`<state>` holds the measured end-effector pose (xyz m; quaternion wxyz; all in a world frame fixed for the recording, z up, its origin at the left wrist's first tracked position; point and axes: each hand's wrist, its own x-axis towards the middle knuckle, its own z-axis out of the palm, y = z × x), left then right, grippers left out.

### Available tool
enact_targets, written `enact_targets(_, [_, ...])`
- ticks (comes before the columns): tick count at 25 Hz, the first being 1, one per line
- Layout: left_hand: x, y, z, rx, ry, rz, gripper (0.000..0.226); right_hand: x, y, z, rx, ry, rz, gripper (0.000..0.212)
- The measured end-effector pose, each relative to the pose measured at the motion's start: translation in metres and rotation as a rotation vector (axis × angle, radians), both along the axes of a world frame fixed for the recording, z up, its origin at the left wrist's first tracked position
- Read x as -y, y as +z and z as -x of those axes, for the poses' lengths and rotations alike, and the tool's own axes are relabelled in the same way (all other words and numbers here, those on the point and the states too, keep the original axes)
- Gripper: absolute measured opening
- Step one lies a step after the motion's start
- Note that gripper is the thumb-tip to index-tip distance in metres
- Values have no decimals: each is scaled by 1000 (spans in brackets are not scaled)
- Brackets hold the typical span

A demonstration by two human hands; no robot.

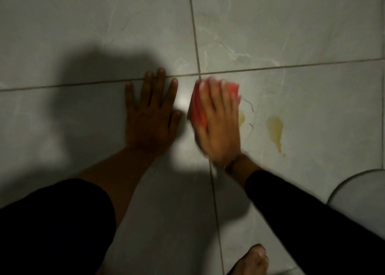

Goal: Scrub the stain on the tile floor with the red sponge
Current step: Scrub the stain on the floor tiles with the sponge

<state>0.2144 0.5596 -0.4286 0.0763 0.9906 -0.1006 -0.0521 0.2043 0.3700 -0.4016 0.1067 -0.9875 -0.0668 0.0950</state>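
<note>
My right hand (pixel 218 120) presses flat on the red sponge (pixel 196 108), which lies on the pale tile floor (pixel 312 34) just below a grout crossing; the hand is blurred. A yellowish stain (pixel 275 130) sits on the tile to the right of the sponge, apart from it. A smaller yellow patch (pixel 241 118) shows right at the edge of my right hand. My left hand (pixel 152 112) rests flat on the floor to the left of the sponge, fingers spread, holding nothing.
Grout lines (pixel 195 41) cross just above the sponge. A white curved fixture base (pixel 358 189) stands at the lower right. A bare foot (pixel 252 260) shows at the bottom edge. My dark shadow covers the floor on the left.
</note>
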Motion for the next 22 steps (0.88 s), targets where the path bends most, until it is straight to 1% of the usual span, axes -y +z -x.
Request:
enact_targets(2, [-1,-4,1,23,-9,-6,72,16,10,65,-106,83,39,84])
enact_targets(3, [-2,-6,2,32,-14,-1,72,34,12,72,-133,82,36,82])
enact_targets(5, [-2,-9,3,52,-10,-1,73,59,9,35,-138,-1,39,77])
enact_targets(7, [0,-12,3,58,-11,-7,74,55,4,-27,-64,-140,71,80])
enact_targets(8, [0,-14,3,54,-7,-1,74,45,2,-44,-27,-167,70,83])
enact_targets(9, [-2,-14,2,51,-3,6,74,33,-1,-43,9,-146,65,86])
enact_targets(10, [-2,-14,2,47,-2,11,74,25,-5,-23,18,-103,68,86])
enact_targets(12, [-3,-12,3,44,-2,11,73,20,0,59,-97,17,103,84])
enact_targets(13, [-2,-11,3,43,-2,11,73,27,11,98,-163,44,124,82])
enact_targets(14, [-1,-11,3,39,-2,15,73,41,21,120,-205,28,135,79])
enact_targets(15, [-1,-10,3,32,-1,17,73,59,22,124,-224,-29,122,77])
enact_targets(17, [-1,-10,3,29,-1,18,73,84,15,83,-198,-193,85,75])
enact_targets(19, [-3,-14,2,39,-3,25,74,86,8,18,-65,-293,51,81])
enact_targets(20, [-4,-15,2,44,-2,31,74,74,5,2,-12,-287,22,84])
enact_targets(21, [-3,-17,2,47,0,37,74,61,2,6,17,-265,14,85])
enact_targets(22, [-3,-18,2,52,3,41,75,46,-2,28,17,-244,6,81])
